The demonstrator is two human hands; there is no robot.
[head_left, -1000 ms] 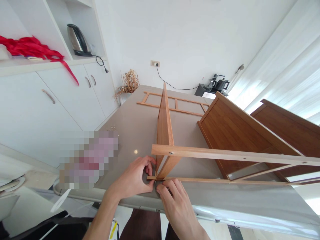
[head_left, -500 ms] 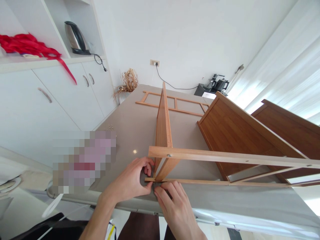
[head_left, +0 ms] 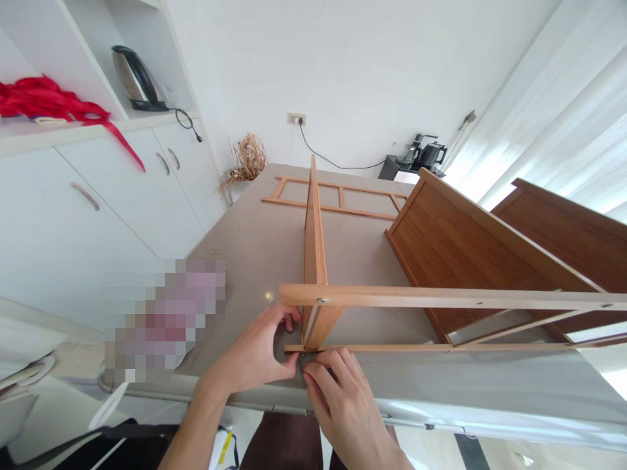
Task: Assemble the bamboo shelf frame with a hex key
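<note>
A wooden shelf frame lies on its side on the table, its upper rail [head_left: 401, 296] crossing above a lower rail [head_left: 392, 348]. Between their left ends stands a wooden shelf board [head_left: 313, 241]. My left hand [head_left: 264, 346] is curled around the left end of the lower rail, thumb on the near side and fingers behind by the board. Just right of that thumb, my right hand [head_left: 345, 398] is closed in a pinch at the joint. A thin dark metal piece [head_left: 301, 363] shows at its fingertips; most of it is hidden. A bolt head [head_left: 321, 301] sits in the upper rail.
More wooden shelf boards [head_left: 470, 235] stand at the right in the frame. A ladder-like wooden frame [head_left: 337, 207] lies flat at the far side of the grey table [head_left: 245, 261]. A blurred-out packet [head_left: 171, 320] lies at the left edge. Dried plants [head_left: 247, 160] stand behind.
The view has shifted slightly. The upper rail's left end appears a little further left. Both hands stay at the same joint, with the right fingers slightly changed in position.
</note>
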